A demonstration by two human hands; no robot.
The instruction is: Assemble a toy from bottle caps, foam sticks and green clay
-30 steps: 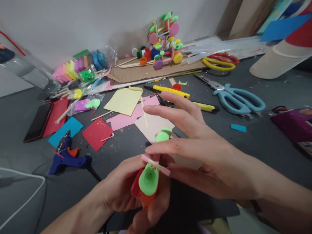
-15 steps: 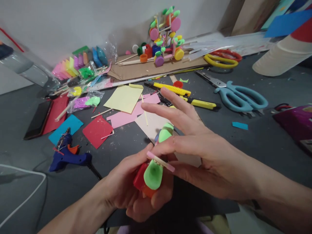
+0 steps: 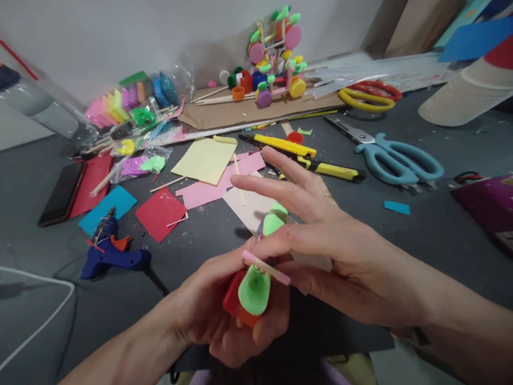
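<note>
My left hand (image 3: 224, 299) is wrapped round a small craft model (image 3: 254, 291) low in the middle of the view. Light green clay pieces, red and orange parts and a short stick with pink ends show on the model. My right hand (image 3: 324, 240) reaches in from the right, its thumb and a bent finger pinching the model near the pink-ended stick. Two other fingers of that hand stretch out to the upper left. Between the hands, another green clay piece (image 3: 275, 218) pokes out. The palm side of the model is hidden.
A blue glue gun (image 3: 108, 251) lies left, near a phone (image 3: 62, 195) and coloured papers. Yellow cutters (image 3: 286, 144) and blue-handled scissors (image 3: 401, 160) lie beyond my right hand. Finished-looking colourful models (image 3: 276, 59) stand on cardboard (image 3: 256, 111) at the back.
Both hands and the held model sit very slightly further right in the view. The grip looks the same.
</note>
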